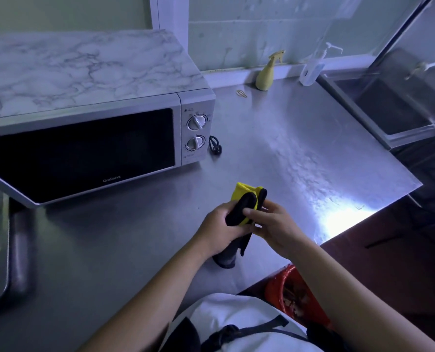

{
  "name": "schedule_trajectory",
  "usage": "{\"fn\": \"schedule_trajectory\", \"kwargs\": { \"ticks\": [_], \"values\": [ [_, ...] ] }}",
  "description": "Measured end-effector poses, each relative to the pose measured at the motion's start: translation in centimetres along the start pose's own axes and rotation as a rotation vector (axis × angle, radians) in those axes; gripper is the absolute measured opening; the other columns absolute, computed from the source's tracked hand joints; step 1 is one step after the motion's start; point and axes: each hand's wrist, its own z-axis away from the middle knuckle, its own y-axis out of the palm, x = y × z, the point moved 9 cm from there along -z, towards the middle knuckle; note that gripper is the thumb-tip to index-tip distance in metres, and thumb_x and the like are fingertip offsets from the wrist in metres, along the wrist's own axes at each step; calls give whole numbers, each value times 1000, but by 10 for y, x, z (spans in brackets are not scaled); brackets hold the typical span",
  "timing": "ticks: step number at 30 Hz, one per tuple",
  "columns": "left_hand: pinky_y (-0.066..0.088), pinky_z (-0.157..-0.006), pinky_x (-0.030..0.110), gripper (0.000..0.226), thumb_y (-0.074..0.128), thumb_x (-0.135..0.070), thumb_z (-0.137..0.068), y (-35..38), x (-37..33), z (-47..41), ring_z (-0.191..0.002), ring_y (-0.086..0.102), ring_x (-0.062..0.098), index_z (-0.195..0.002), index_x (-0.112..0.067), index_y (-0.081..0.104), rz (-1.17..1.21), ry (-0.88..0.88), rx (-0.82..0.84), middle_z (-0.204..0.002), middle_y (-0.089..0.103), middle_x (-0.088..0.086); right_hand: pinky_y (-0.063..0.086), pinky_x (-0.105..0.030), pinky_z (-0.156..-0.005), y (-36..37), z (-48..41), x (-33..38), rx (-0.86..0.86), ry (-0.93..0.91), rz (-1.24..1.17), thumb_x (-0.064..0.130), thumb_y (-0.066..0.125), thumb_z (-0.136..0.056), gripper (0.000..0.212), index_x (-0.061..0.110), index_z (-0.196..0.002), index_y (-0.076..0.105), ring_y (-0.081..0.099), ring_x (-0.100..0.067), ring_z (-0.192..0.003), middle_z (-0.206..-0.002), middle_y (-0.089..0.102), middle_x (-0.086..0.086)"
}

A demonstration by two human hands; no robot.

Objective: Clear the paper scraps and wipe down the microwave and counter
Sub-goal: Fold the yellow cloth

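Cloth (245, 203), yellow-black: clamped in left grip (220, 226) and right grip (274, 224), above surface (300, 148), near front edge; probably bunched for wiping; microwave (84, 138) at left, door closed; spray bottle (266, 74) at back.

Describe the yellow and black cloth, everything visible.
The cloth is yellow with black parts, soft fabric by its look, bunched into a small wad. Both hands hold it above the steel counter, in front of the microwave: the left hand grips its lower left, and the right hand pinches its right side. A black edge hangs below the hands.
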Motion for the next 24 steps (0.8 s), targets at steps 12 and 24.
{"fn": "schedule_trajectory", "kwargs": {
  "ticks": [12, 24],
  "values": [
    [54, -77, 28, 20, 64, -5, -92, -51, 22, 9, -90, 69, 16, -109, -14, 72, 438, -148, -196, -101, 75, 6, 58, -36, -62, -43, -10, -5, -132, 86, -157, -4, 55, -91, 21, 12, -99, 64, 62, -19, -66, -80, 60, -8],
    [57, -72, 20, 24, 55, -20, -100, -99, 48, 9, -100, 70, 8, -112, -37, 66, 369, -368, -292, -111, 73, -11, 48, -29, -47, -144, -80, 28, -151, 152, 316, 29, 50, -104, 14, 28, -104, 65, 58, -21, -63, -93, 57, -10]
  ]
}}
